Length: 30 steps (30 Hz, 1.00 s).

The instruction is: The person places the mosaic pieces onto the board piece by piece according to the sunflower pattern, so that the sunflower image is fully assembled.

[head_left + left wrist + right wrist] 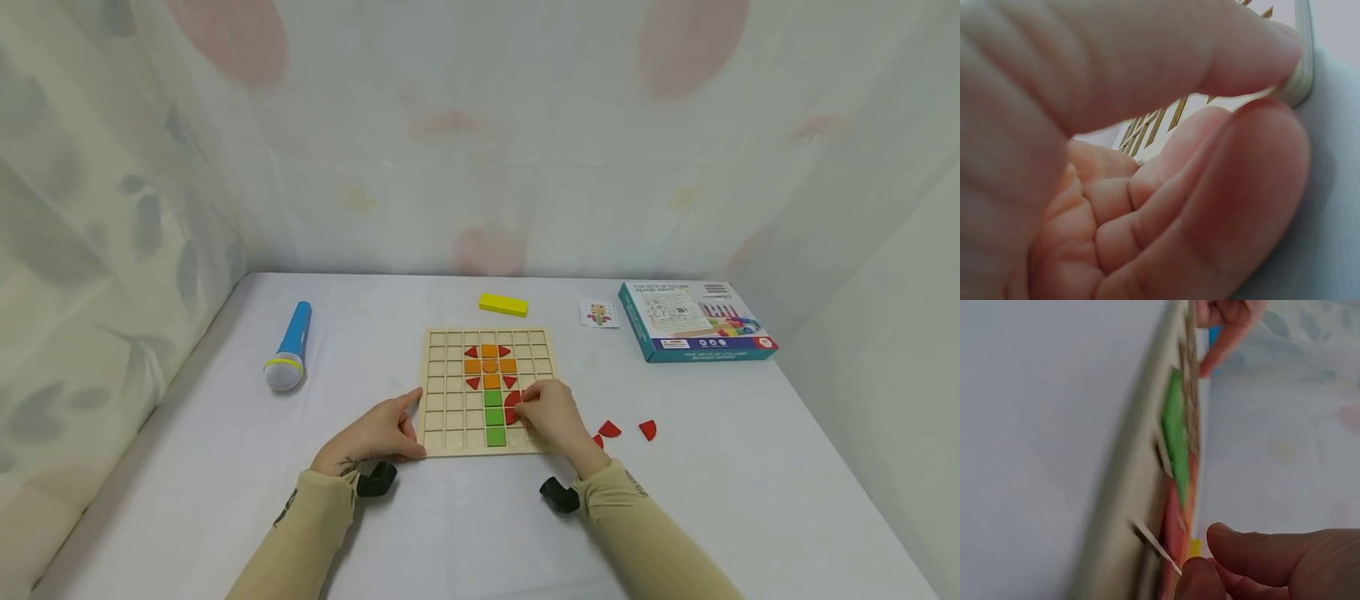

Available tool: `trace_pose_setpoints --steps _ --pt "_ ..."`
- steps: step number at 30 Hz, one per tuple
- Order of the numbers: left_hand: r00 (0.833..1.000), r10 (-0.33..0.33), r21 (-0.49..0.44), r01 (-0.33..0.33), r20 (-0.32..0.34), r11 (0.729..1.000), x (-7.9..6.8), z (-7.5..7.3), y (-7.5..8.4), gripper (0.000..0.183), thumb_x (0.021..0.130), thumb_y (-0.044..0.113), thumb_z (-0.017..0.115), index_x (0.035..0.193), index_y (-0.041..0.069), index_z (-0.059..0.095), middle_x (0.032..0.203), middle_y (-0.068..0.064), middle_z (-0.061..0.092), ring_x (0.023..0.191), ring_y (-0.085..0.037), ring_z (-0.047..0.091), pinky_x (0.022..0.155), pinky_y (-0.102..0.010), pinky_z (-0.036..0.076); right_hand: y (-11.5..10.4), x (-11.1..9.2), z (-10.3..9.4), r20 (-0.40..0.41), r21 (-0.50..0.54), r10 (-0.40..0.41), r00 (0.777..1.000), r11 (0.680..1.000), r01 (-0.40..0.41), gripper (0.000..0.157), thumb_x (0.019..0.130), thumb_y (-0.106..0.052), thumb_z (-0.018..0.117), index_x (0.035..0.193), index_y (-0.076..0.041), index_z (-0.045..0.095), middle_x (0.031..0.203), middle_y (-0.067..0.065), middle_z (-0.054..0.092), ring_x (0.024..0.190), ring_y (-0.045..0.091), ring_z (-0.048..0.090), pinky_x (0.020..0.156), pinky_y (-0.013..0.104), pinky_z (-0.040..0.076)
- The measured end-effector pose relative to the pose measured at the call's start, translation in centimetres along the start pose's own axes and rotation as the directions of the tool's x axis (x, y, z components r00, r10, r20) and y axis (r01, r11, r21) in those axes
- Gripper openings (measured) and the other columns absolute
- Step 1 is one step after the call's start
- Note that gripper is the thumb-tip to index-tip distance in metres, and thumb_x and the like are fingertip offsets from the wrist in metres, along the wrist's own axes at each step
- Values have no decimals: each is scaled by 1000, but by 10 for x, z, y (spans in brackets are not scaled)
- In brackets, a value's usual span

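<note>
A wooden grid board lies on the table, holding orange squares, an orange circle, red triangles and a column of green squares. My left hand grips the board's near left corner, index finger at the side edge and thumb at the corner. Its other fingers curl inward in the left wrist view. Over the right part of the board, my right hand pinches a red quarter-circle piece beside the green column. Another red piece sits just above it. The fingertips partly hide both pieces.
Loose red quarter-circle pieces lie right of the board, one partly behind my right wrist. Behind the board are a yellow block and a pattern card. A boxed set lies far right, a blue toy microphone left.
</note>
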<state>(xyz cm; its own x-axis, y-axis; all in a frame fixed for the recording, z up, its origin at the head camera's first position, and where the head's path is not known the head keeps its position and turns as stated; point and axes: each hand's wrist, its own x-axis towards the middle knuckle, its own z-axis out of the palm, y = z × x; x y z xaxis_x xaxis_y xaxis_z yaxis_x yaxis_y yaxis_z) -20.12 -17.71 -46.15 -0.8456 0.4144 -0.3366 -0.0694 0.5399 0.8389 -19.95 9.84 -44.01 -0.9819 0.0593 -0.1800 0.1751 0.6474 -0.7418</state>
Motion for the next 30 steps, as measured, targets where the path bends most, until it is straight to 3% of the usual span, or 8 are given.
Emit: trace_pose_setpoints --steps 3,7,12,17,22,27,30 --pt "1000 8 9 -8 3 1000 0 0 0 104 65 5 80 148 4 17 66 -9 56 53 -15 52 51 -29 46 2 1 -24 -41 -73 -40 998 997 37 14 82 -13 67 91 -3 70 90 8 66 83 20 55 71 32 48" --pt "1000 15 19 -15 4 1000 -1 -1 0 104 65 6 81 148 3 18 66 -9 56 53 -15 52 51 -29 46 14 1 -61 -27 -192 -75 997 979 68 21 85 -12 64 102 -1 69 96 11 67 86 22 57 73 37 49" --pt "1000 17 20 -18 8 1000 -1 -1 0 104 65 7 81 147 3 18 65 -8 56 53 -15 52 51 -29 45 35 -5 -90 82 -354 18 996 935 13 26 83 -12 65 106 -2 67 95 10 62 83 21 54 69 33 48" --pt "1000 9 11 -9 6 1000 0 -1 -1 104 64 7 81 147 4 18 65 -7 56 52 -15 52 51 -28 45 58 -13 -93 170 -430 94 981 903 -12 28 78 -9 70 105 -3 67 92 8 60 80 20 52 67 33 48" --pt "1000 1 16 -1 -5 1000 0 -1 -2 104 64 7 81 148 5 19 65 -7 56 52 -14 52 50 -27 45 70 -16 -89 172 -443 51 984 896 31 23 75 -6 71 98 -4 70 89 7 61 80 21 52 72 37 49" --pt "1000 -4 21 4 -8 1000 0 0 -2 104 64 7 81 148 5 19 66 -7 56 52 -14 51 50 -27 45 71 -16 -88 164 -432 37 986 901 38 9 75 -5 70 82 -5 65 78 6 57 73 20 50 63 31 45" --pt "1000 -10 16 10 -14 1000 0 0 -1 103 64 7 81 148 5 19 66 -8 56 52 -15 51 50 -27 45 69 -15 -88 173 -417 22 985 907 53 11 75 -2 69 76 -6 59 73 5 53 70 20 48 58 28 41"
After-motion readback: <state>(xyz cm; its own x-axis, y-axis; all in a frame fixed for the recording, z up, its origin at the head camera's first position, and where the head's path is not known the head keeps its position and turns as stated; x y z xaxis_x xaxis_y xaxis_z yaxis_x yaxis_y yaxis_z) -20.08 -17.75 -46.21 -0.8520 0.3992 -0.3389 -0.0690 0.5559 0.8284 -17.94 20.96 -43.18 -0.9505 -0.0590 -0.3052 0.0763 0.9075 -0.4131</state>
